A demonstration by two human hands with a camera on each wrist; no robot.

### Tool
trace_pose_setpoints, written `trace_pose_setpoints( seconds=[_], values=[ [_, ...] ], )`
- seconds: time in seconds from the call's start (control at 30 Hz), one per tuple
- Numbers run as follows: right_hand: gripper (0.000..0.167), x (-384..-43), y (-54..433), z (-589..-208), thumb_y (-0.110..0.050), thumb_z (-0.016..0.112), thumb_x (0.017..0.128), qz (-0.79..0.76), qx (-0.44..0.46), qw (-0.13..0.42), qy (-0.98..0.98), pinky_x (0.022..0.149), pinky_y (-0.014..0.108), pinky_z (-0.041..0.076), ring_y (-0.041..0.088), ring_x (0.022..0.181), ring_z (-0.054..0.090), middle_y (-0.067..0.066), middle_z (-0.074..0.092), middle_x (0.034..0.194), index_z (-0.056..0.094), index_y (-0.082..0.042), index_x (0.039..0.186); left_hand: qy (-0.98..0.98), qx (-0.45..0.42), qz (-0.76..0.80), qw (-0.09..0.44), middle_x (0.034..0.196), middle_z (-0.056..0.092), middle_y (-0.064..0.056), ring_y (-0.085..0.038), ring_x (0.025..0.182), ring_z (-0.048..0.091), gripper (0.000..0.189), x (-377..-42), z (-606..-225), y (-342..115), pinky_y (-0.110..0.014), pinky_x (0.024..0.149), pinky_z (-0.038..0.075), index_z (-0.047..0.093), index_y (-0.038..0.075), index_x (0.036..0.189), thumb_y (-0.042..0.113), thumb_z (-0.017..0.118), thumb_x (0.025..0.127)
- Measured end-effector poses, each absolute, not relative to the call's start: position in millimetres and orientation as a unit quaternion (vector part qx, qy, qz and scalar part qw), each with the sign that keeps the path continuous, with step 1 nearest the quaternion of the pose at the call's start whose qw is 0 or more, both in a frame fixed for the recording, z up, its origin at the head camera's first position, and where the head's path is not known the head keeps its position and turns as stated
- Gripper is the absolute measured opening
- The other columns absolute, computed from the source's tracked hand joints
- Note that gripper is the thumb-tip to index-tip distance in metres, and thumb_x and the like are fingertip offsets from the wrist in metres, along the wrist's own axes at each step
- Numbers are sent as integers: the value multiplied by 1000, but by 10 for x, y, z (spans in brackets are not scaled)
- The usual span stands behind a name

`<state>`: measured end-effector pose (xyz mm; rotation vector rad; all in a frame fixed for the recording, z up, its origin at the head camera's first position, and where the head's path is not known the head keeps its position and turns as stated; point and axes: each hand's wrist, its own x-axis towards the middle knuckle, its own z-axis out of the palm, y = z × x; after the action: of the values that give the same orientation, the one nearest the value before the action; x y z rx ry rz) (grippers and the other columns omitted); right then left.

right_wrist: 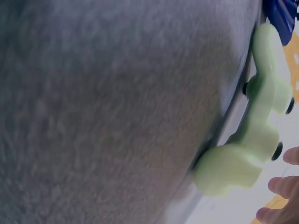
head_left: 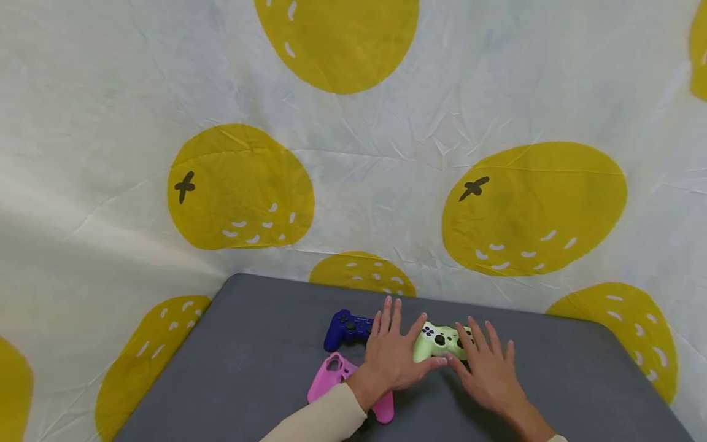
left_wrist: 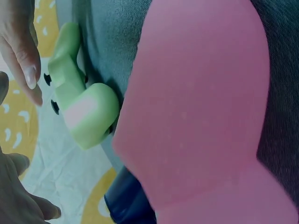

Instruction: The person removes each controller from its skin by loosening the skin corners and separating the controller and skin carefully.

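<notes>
A light green game controller [head_left: 440,339] lies on the grey table between my two hands. My left hand [head_left: 391,353] hovers at its left side, fingers straight and spread, and partly covers the blue controller [head_left: 345,331] behind. On the right, my right hand [head_left: 490,371] is also spread, its fingertips overlapping the green controller's right end in the head view. Under the left wrist sits a pink controller cover [head_left: 326,376], half hidden by the forearm. In the right wrist view, fingertips [right_wrist: 282,186] show apart from the green controller [right_wrist: 229,170]. Neither hand grips anything.
The grey table [head_left: 248,380] reaches back to a white cloth [head_left: 375,196] printed with yellow fruit, which hangs behind and along the sides. The pink cover [left_wrist: 196,102] looms large and close in the left wrist view.
</notes>
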<state>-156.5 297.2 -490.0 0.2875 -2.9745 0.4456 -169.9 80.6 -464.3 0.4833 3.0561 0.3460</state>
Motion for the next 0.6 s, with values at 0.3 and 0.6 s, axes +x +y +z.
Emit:
trace_pose_setpoints(
  seconds=[0.3, 0.6],
  values=[
    [77, -1658, 3098, -4896, -62, 49, 104, 155, 78, 41, -984, 108, 88, 11, 58, 151, 18, 29, 28, 167, 41, -7, 158, 982, 163, 93, 21, 178, 6, -7, -27, 165, -7, 85, -1730, -4692, 872, -48, 133, 15, 16, 51, 163, 91, 32, 89],
    [71, -1736, 3219, -4914, -54, 46, 108, 166, 78, 31, -983, 106, 87, 20, 60, 147, 26, 32, 33, 163, 42, -3, 157, 976, 170, 127, 40, 177, 8, -8, -30, 166, 2, 82, -1767, -4711, 901, -49, 132, 20, 18, 50, 163, 85, 40, 92]
  ],
)
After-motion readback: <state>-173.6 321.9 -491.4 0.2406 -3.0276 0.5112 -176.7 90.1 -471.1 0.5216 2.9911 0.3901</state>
